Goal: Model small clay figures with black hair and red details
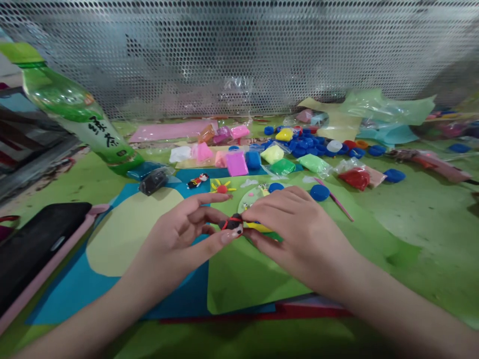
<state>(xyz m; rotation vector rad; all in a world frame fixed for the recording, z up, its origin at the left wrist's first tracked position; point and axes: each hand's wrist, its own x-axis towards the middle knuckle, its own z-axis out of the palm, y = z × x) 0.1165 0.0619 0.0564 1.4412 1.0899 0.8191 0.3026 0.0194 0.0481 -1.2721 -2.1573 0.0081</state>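
Note:
Between my two hands is a small black clay figure point(232, 223) with a red band and a pale face. My left hand point(187, 229) pinches it between thumb and fingers. My right hand point(288, 224) closes thumb and fingertips at its right side, touching it. Below lies a green sheet point(247, 279) over a blue sheet point(179, 301). Just beyond my hands are a red and yellow clay sun point(222, 189) and another small clay figure point(197, 180) in black and red. My right hand partly hides a pale green clay piece with small figures point(250, 197).
A green tea bottle point(86, 109) stands at the left, near a black phone point(41, 244). Bags of coloured clay point(236, 163) and blue caps point(299, 144) spread across the back. A pink stick point(339, 203) lies at the right. A perforated metal panel point(239, 55) rises behind.

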